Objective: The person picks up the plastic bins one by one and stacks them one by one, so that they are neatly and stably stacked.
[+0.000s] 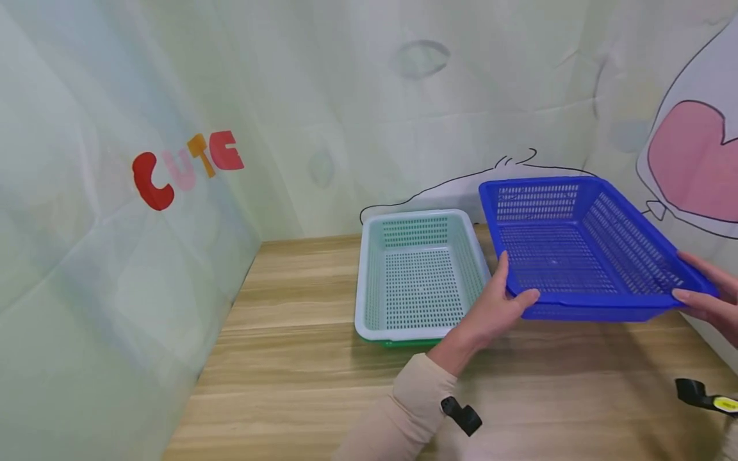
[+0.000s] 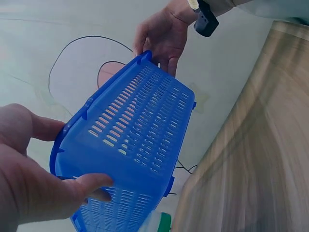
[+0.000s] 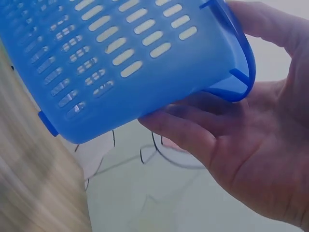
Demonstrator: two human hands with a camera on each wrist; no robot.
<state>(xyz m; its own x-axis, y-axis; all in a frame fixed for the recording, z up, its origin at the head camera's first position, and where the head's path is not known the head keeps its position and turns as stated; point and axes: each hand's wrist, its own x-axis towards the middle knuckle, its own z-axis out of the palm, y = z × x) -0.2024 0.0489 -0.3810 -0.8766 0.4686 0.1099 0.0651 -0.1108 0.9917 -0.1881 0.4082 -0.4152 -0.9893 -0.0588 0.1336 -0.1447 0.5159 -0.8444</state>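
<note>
— Blue basket [image 1: 582, 246]: where do you have it?
— You hold it up off the wooden table [image 1: 300, 358], tilted, just right of the pale green basket [image 1: 418, 275].
— And your hands?
— Your left hand [image 1: 496, 307] grips the near left corner, thumb over the rim. Your right hand [image 1: 706, 291] clasps the near right corner, fingers curled underneath.
— What sits under the pale one?
— A darker green edge shows beneath it.

Beige sleeve [image 1: 403, 410], black wrist mounts [image 1: 461, 415]
</note>
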